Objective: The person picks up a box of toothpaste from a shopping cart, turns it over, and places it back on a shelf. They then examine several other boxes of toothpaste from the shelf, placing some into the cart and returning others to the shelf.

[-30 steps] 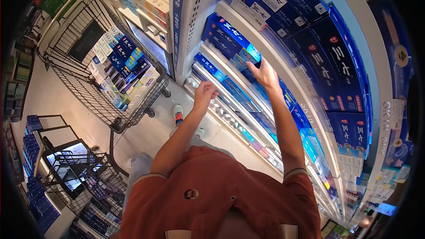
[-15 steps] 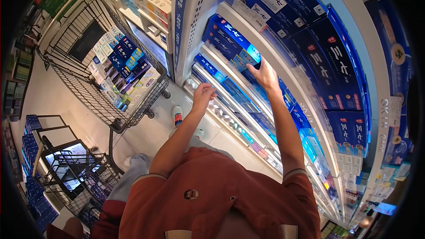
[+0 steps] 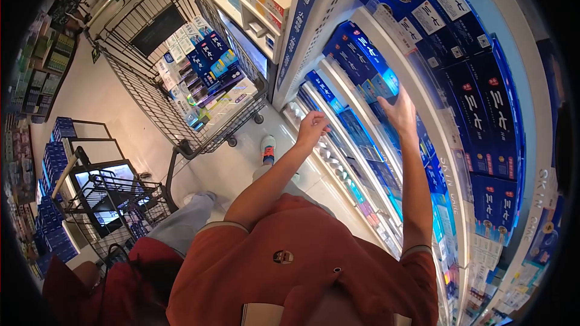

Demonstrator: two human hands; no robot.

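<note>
Both arms are stretched forward toward the shelving at right of centre. The right hand (image 3: 400, 110) is laid flat, fingers spread, against a blue carton (image 3: 383, 82) on the shelf (image 3: 396, 54); a clamped grip cannot be confirmed. The left hand (image 3: 312, 128) is loosely curled and empty beside a lower shelf edge. "SKIN CARE" is read on the shelf strip at lower right. A wire shopping cart (image 3: 181, 66) filled with boxes is seen upper left; another person in red is crouched at lower left
</note>
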